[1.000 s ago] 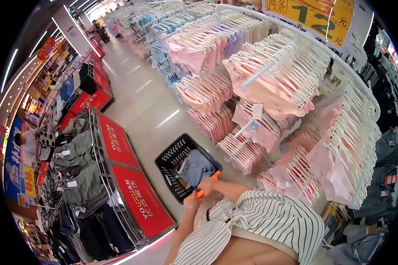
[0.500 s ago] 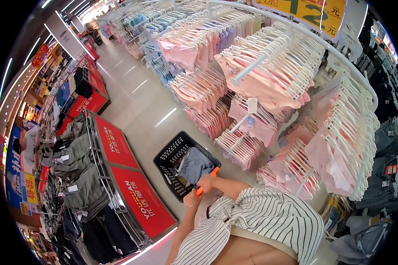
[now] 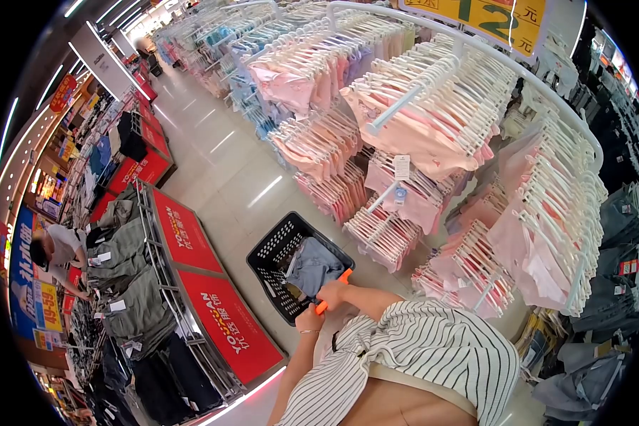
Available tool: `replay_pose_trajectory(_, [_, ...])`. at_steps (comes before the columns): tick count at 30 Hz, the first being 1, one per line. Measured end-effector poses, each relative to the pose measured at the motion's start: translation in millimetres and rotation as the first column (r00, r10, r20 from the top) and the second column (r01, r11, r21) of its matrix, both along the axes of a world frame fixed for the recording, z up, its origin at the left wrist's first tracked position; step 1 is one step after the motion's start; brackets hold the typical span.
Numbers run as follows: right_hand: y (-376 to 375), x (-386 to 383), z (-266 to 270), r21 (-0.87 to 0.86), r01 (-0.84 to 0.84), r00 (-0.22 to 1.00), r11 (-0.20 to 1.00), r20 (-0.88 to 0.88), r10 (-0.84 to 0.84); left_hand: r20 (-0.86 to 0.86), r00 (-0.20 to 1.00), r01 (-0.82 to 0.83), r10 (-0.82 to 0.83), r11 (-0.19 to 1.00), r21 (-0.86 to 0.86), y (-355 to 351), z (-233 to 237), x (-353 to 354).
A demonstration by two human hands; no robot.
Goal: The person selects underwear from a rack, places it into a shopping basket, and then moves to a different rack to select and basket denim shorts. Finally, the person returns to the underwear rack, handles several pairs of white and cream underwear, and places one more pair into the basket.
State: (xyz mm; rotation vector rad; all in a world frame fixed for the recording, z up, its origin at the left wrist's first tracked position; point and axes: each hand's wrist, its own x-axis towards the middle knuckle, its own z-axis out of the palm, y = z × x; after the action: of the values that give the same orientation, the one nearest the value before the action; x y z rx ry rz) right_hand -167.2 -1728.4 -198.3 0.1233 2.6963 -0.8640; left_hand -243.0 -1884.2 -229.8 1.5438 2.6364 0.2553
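Note:
A black shopping basket (image 3: 265, 250) with perforated sides is in front of me, with folded blue-grey clothing (image 3: 315, 266) inside. My right hand (image 3: 332, 292) is wrapped round its orange handle (image 3: 346, 275). Closed at the lower end of the same handle is my left hand (image 3: 310, 319), a thin bracelet at its wrist. Both arms reach out from my striped top, and my palms cover part of the handle.
Racks of pink underwear on white hangers (image 3: 419, 128) line the right side under a yellow price sign (image 3: 500, 21). Along the left runs a clothing table with red panels (image 3: 227, 323), trousers (image 3: 131, 298) on top. A person (image 3: 57, 248) bends over it. Tiled aisle floor (image 3: 213, 167) stretches ahead.
The person beyond the left table has come further into view, arms over the clothes. The hanging racks have shifted slightly left in view. Both my hands keep their hold on the handle.

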Motion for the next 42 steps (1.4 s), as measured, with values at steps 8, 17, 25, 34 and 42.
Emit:
replay_pose_trajectory(8, [-2.5, 2.8, -1.9, -0.014, 0.015, 1.000, 1.000, 0.005, -0.015, -0.013, 1.000, 0.008, -0.008, 1.000, 0.007, -3.0, -4.6, 0.8])
replay_pose_trajectory(17, [-4.4, 4.1, 4.1, -0.009, 0.029, 0.999, 1.000, 0.024, -0.029, 0.007, 1.000, 0.029, -0.028, 1.000, -0.012, -4.7, -3.4, -1.2])
replay_pose_trajectory(25, [-4.9, 3.4, 1.6, 0.000, 0.049, 0.999, 0.999, 0.009, -0.049, -0.016, 0.999, 0.032, -0.032, 0.999, -0.007, -4.3, -2.9, -1.2])
replay_pose_trajectory(34, [-5.5, 1.8, -4.3, -0.001, 0.052, 0.998, 0.999, -0.020, -0.052, 0.014, 1.000, 0.023, -0.023, 1.000, -0.004, -3.1, -1.3, -2.2])
replay_pose_trajectory(42, [-4.2, 0.5, -4.1, -0.012, 0.049, 0.999, 0.999, -0.024, -0.049, -0.002, 1.000, 0.015, -0.015, 1.000, -0.018, -1.7, 2.4, -2.2])
